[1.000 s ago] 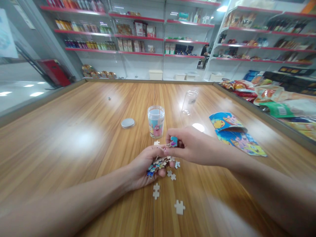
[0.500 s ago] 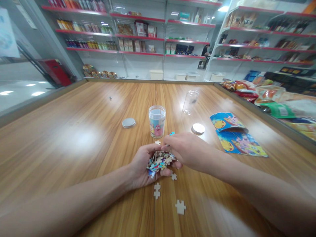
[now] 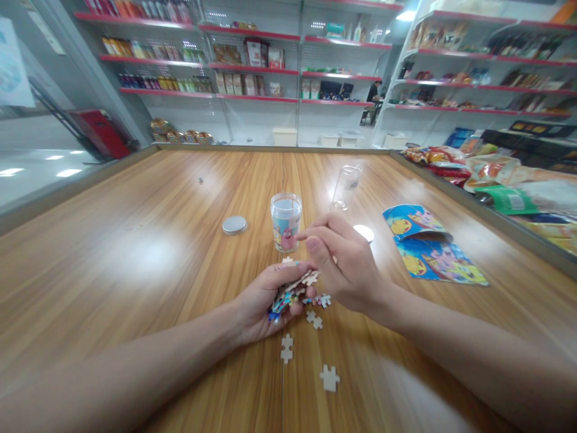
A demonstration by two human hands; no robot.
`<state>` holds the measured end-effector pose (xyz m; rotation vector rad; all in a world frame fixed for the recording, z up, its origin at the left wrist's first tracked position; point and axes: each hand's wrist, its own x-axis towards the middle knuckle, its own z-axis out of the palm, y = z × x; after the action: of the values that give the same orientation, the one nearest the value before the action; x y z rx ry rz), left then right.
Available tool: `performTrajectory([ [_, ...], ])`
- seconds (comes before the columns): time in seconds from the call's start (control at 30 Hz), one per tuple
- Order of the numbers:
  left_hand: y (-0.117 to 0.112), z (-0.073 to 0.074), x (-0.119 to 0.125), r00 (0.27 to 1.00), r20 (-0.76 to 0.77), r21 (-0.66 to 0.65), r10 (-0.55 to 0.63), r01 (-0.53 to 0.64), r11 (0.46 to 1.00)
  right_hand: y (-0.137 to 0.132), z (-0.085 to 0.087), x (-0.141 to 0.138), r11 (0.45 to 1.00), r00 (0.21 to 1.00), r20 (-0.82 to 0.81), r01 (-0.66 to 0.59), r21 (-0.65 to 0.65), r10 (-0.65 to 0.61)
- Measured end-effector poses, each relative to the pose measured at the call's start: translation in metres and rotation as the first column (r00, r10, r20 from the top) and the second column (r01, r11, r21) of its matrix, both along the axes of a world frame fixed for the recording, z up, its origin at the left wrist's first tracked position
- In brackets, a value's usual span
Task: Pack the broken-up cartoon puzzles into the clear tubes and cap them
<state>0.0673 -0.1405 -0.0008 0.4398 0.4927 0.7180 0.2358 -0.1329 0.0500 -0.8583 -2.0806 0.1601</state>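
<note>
Shelves: set along the far wall, stocked with bottles, bags and boxes.
Person: far off at the back, near the right-hand shelves.
Table: wood-grained, with a dark raised edge.
Left hand: cupped under a heap of puzzle pieces, gripping it with thumb on top and fingers curled below.
Right hand: raised just beside the heap, with fingers bent and index finger reaching toward the picture jar; cannot tell if pinching anything.
Picture jar: upright without its lid, just beyond the left hand.
Loose pieces: scattered on the wood beside and below the left hand, mostly pale side up.
Lids: lying flat, one left of the picture jar, another partly hidden behind the right hand.
Clear jar: farther back, to the right.
Picture sheet: blue, folded, near the right forearm.
Snack bags: piled beyond the table's right edge.
</note>
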Motion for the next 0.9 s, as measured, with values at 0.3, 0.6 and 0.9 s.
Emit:
performTrajectory([
  [0.3, 0.01, 0.052, -0.027, 0.976, -0.198, 0.449, 0.087, 0.012, 0.893, 0.029, -0.046, 0.009, 0.99, 0.933, -0.352, 0.022, -0.139, -0.07],
  [0.6, 0.073, 0.147, -0.035, 0.259, -0.501, 0.765, 0.826, 0.579, 0.282, 0.036, -0.055, 0.001, 0.968, 0.946, -0.307, 0.028, -0.249, -0.106],
  [0.9, 0.088, 0.137, -0.014, 0.146, -0.51, 0.629, 0.848, 0.735, 0.252, 0.036, -0.053, 0.003, 0.956, 0.958, -0.265, 0.026, -0.291, -0.106],
])
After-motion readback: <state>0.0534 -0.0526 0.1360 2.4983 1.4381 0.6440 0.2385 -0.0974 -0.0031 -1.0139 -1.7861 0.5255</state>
